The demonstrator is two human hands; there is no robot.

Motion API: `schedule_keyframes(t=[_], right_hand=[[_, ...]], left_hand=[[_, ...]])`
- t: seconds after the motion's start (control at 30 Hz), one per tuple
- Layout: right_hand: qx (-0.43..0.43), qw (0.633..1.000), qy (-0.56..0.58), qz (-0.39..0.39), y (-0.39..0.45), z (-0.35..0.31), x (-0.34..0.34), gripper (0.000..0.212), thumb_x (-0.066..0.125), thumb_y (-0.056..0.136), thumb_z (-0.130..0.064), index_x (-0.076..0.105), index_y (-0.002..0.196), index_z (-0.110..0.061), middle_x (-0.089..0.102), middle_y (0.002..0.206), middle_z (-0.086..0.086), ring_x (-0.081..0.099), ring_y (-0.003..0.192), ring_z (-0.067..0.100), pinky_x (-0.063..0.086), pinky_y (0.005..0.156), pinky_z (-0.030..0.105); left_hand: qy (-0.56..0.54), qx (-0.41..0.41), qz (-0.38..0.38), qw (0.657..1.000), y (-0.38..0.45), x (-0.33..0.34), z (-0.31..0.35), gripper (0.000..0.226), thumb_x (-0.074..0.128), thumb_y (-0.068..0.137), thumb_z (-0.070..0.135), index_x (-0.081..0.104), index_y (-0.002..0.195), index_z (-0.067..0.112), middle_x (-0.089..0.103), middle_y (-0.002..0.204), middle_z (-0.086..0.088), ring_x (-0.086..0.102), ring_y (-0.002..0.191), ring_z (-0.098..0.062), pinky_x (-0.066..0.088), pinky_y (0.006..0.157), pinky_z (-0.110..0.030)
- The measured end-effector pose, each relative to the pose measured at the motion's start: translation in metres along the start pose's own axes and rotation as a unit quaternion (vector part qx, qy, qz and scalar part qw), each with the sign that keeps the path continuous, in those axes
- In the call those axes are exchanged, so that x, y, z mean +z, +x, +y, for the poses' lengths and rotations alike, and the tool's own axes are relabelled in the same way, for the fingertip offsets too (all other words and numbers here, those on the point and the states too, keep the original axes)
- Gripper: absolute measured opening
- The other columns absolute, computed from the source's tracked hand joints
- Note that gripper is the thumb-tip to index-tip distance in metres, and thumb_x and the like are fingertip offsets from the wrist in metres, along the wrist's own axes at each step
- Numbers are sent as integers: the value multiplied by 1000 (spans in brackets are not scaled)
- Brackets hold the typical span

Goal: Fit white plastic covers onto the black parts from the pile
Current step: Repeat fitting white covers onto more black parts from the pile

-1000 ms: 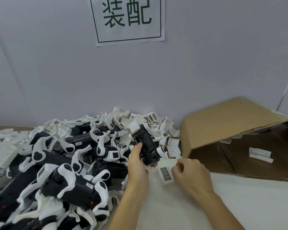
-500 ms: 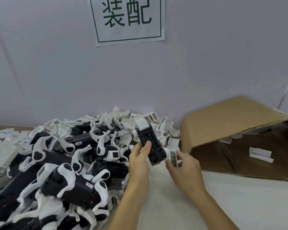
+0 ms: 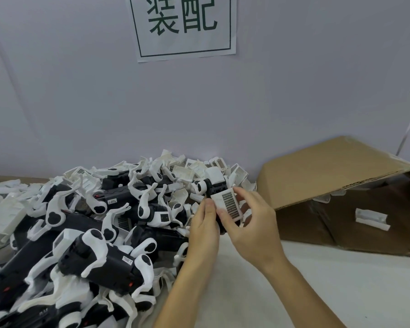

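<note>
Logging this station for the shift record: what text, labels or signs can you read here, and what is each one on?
"装配": dark green characters in a thin frame, on the paper sign on the wall.
Small label on a black part at the front of the pile: too small to read.
Small label on a black part further back: too small to read.
The dark grid on the white cover held in both hands is not text.

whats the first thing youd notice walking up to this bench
The big heap of black parts and white covers sprawling over the left half of the table, against the wall. Next, at the heap's right edge, the left hand grips a black part while the right hand pinches a white plastic cover with a dark grille against it. A paper sign hangs on the wall above, and an open cardboard box lies on its side to the right.
</note>
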State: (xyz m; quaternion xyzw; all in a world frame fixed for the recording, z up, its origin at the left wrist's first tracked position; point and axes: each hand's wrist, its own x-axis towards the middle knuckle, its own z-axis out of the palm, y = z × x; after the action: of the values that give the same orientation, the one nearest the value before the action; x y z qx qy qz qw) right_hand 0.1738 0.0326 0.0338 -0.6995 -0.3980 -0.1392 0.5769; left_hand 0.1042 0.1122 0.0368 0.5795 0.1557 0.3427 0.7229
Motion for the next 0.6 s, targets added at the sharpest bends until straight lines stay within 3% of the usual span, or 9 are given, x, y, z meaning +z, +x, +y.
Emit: schedule_keyframes(t=[0.07, 0.23, 0.37, 0.6], right_hand=[[5, 1000, -15, 4, -1, 0, 3, 43, 77, 85, -34, 63, 123, -20, 61, 105, -12, 60, 98, 1, 46, 79, 6], [22, 1000, -11, 5, -2, -2, 5, 43, 73, 87, -40, 64, 124, -20, 63, 108, -11, 62, 101, 5, 55, 85, 23], [16, 1000, -12, 15, -4, -7, 7, 47, 73, 87, -41, 63, 127, -19, 64, 111, -9, 62, 105, 7, 55, 89, 29], [5, 999, -32, 15, -1, -15, 5, 45, 72, 88, -39, 63, 126, -16, 63, 106, -8, 62, 100, 7, 52, 83, 14]], left_hand=[[-5, 3, -14, 1000, 0, 1, 1, 35, 38, 104, 41, 68, 112, 23, 78, 99, 5, 72, 84, -2, 50, 60, -9], [-9, 27, -15, 1000, 0, 1, 2, 29, 54, 99, 33, 66, 120, 17, 75, 110, -3, 71, 103, -16, 56, 78, -20], [-15, 26, -5, 1000, 1, -1, 0, 26, 53, 101, 33, 67, 118, 18, 75, 109, -6, 72, 102, -20, 57, 79, -24], [-26, 19, -2, 999, 3, 0, -1, 33, 48, 101, 38, 68, 117, 17, 75, 108, -6, 72, 101, -21, 57, 77, -23]])
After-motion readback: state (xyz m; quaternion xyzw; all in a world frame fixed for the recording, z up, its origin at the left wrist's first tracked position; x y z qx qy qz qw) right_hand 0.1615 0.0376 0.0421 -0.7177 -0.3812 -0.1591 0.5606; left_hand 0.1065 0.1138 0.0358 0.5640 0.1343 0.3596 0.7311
